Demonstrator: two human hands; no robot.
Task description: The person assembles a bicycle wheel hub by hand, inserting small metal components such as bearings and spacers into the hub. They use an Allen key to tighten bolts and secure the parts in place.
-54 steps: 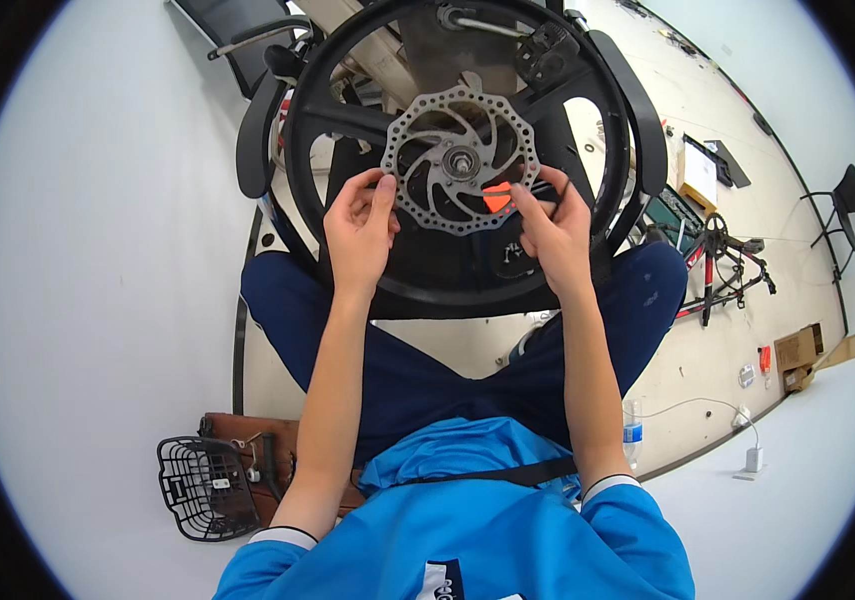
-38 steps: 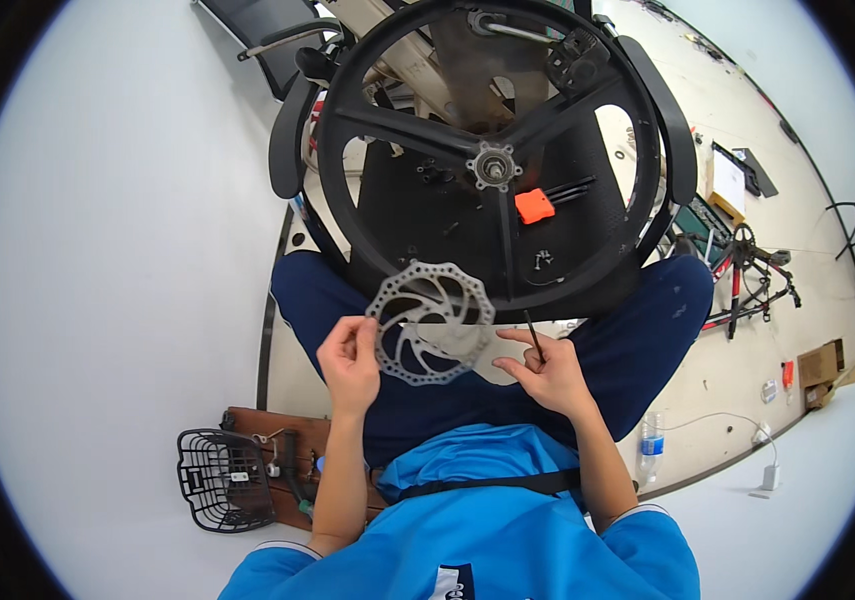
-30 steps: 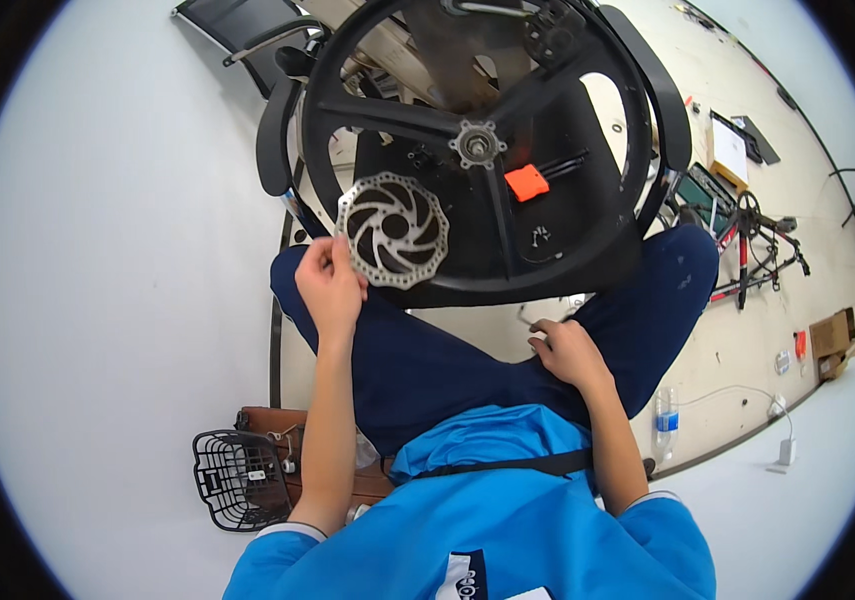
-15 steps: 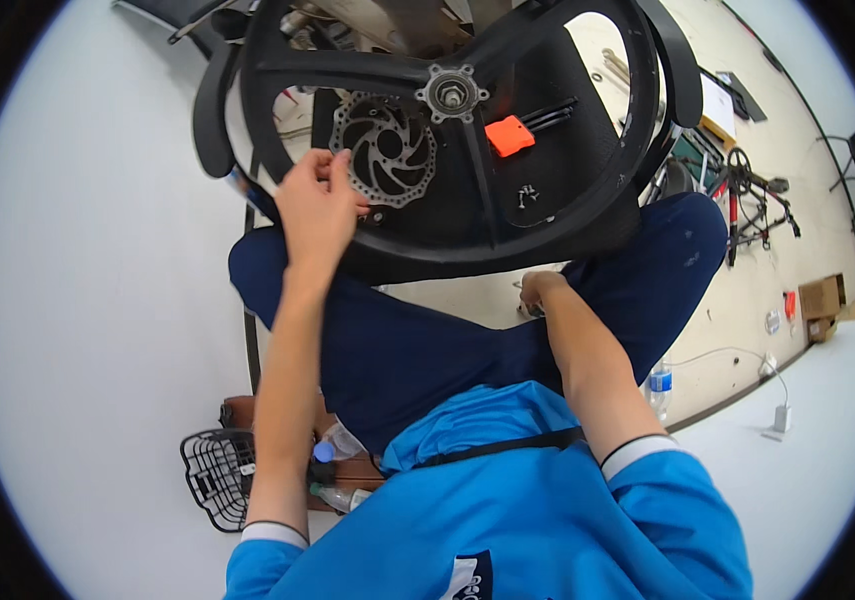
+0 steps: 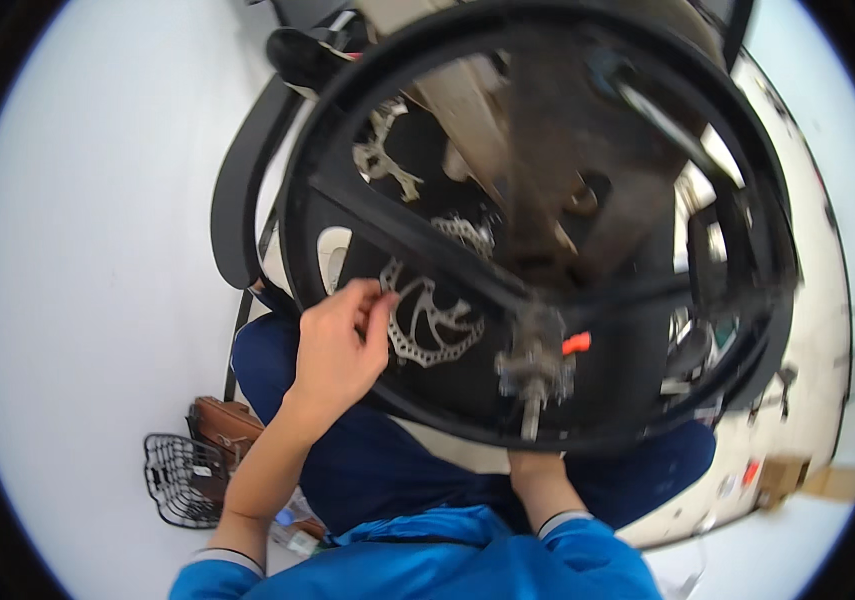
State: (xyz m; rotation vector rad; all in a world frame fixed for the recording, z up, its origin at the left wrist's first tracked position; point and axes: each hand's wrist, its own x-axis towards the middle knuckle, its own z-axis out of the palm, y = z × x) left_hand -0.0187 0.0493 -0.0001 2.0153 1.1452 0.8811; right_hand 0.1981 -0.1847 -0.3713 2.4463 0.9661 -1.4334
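A black spoked wheel (image 5: 417,235) is raised and tilted over my lap, its hub (image 5: 537,360) with an axle pointing toward me, blurred by motion. Below the spokes, on a black surface, lies a silver brake disc (image 5: 434,352) with a drilled rim. My left hand (image 5: 342,340) is at the disc's left edge, inside the rim, thumb and forefinger pinched together; what they hold, if anything, is too small to make out. My right hand (image 5: 537,468) is at the wheel's near edge, its fingers hidden behind the rim. An orange thing (image 5: 576,343) shows beside the hub.
Black curved armrests, such as the left one (image 5: 242,190), flank the wheel. More metal parts (image 5: 382,155) lie at the far left of the black surface. A black wire basket (image 5: 182,482) and a brown bag (image 5: 227,425) are at lower left. Cardboard boxes (image 5: 782,478) are on the floor at right.
The wheel has been lifted and tilted, its hub moving right and nearer to me. My right hand has moved up to its near rim. My left hand stays pinched beside the disc. The view has shifted.
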